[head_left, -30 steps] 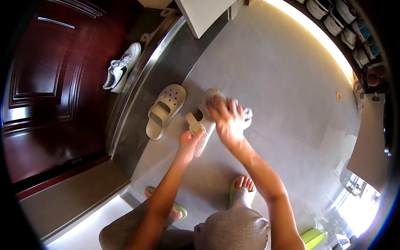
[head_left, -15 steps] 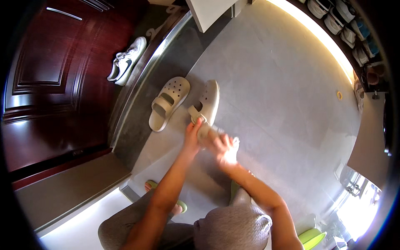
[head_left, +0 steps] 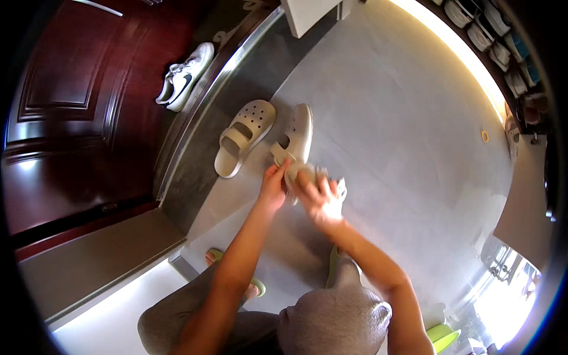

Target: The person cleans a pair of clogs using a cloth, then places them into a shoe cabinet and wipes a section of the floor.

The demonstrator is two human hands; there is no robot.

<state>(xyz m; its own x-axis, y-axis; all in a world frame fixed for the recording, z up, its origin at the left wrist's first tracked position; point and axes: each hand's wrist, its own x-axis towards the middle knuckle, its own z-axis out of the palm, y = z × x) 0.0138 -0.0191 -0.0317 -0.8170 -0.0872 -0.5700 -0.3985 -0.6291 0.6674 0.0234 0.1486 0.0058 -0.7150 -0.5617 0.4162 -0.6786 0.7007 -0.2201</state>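
Head view: two bare hands meet over one beige clog, the held clog (head_left: 303,133), one of two clogs in sight.
Left hand (head_left: 273,186): thumb and fingers pinching the clog's edge beside its strap (head_left: 280,154).
Right hand (head_left: 319,198): fingers bent around one crumpled whitish cloth (head_left: 341,188), bunched over the clog's heel end (slightly blurred, so how hard it presses I cannot tell).
Held clog: just ahead of both hands, its heel end beneath them; toe pointing away from the person, long axis running nearly straight ahead, body tipped partly onto its side. Whether it touches the floor (head_left: 402,154) I cannot tell.
Other clog (head_left: 258,116): ahead and left of the grip, sole down, toe pointing away and somewhat right.
Slippers: two, green, worn, one on the left foot (head_left: 260,287) and one on the right (head_left: 332,269), both nearer the person than the grip.
White sneaker (head_left: 192,71): farther left and ahead, by the dark red door (head_left: 71,100).
Yellow ring (head_left: 485,136): one, well to the right.
Markings: one dark curved mark on the sneaker's side.
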